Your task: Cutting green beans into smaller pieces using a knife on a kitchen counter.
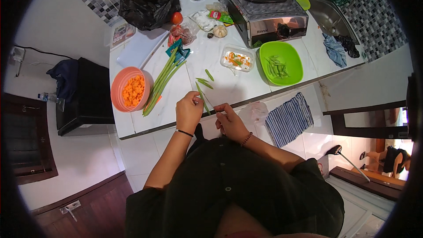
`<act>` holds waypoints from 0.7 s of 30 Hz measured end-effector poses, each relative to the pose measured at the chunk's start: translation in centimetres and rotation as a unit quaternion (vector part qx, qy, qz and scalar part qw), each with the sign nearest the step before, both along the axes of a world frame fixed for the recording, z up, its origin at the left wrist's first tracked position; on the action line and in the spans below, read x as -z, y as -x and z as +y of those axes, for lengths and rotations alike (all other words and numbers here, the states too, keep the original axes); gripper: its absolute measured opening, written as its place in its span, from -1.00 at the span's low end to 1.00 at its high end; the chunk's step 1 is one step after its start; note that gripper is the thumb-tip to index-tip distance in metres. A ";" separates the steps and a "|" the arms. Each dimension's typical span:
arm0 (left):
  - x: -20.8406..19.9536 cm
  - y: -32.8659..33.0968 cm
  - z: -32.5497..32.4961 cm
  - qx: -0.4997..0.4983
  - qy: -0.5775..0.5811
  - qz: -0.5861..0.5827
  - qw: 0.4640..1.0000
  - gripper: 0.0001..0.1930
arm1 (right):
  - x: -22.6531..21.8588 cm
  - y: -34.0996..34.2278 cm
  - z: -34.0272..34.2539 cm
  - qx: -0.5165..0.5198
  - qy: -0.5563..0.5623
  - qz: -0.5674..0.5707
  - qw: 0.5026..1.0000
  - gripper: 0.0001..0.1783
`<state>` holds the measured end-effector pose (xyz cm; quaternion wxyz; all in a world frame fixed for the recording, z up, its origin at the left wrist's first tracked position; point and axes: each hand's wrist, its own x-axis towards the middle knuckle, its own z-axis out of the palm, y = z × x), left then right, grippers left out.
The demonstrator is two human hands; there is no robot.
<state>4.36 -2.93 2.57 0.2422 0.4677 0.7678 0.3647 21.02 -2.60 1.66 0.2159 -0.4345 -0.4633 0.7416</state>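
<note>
- A white desk [178,90] crosses the middle of the frame, with mosaic tiles [383,11] along the wall behind it.
- At the top centre stands a stove [260,17]; a sink [332,20] lies to its right, with a blue cloth [334,50] just below.
- The left hand [188,105] is at the centre, over the desk's front edge, its fingers curled in beside one bean [202,97]. Whether they grip it cannot be told.
- The right hand [227,118], just right of centre, has its fingers bent, with the tips near the bean's lower end; I cannot tell if it holds anything.
- That bean slants at the centre of the frame, between the hands; short pieces [204,83] lie just above it.
- Left of centre, long beans [164,81] lie in a bundle beside a pink bowl [116,87] of orange cubes [133,91].
- Right of centre, a green bowl [282,48] holds cut beans [277,68].
- Next to that bowl, on its left, a white tray [240,49] holds orange and green bits [236,59].
- Upper left: a black bag [150,2], with a tomato [176,18] at its lower right.
- Garlic [220,31] sits near the stove's left side.
- Lower right of centre, a striped mat [289,120] lies on the floor.
</note>
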 end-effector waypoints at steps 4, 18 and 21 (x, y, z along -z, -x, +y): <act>0.3 0.0 -0.1 0.001 0.003 0.009 1.000 -0.77 | 0.0 0.1 0.1 -0.010 -0.026 -0.013 1.000 -0.77; 0.0 0.0 -0.1 0.001 0.006 0.001 1.000 -0.76 | 0.5 1.0 0.0 -0.016 -0.059 -0.057 0.997 -0.78; 0.0 0.1 -0.2 -0.001 0.010 -0.023 1.000 -0.76 | -0.3 1.5 0.2 -0.015 -0.068 -0.067 0.995 -0.78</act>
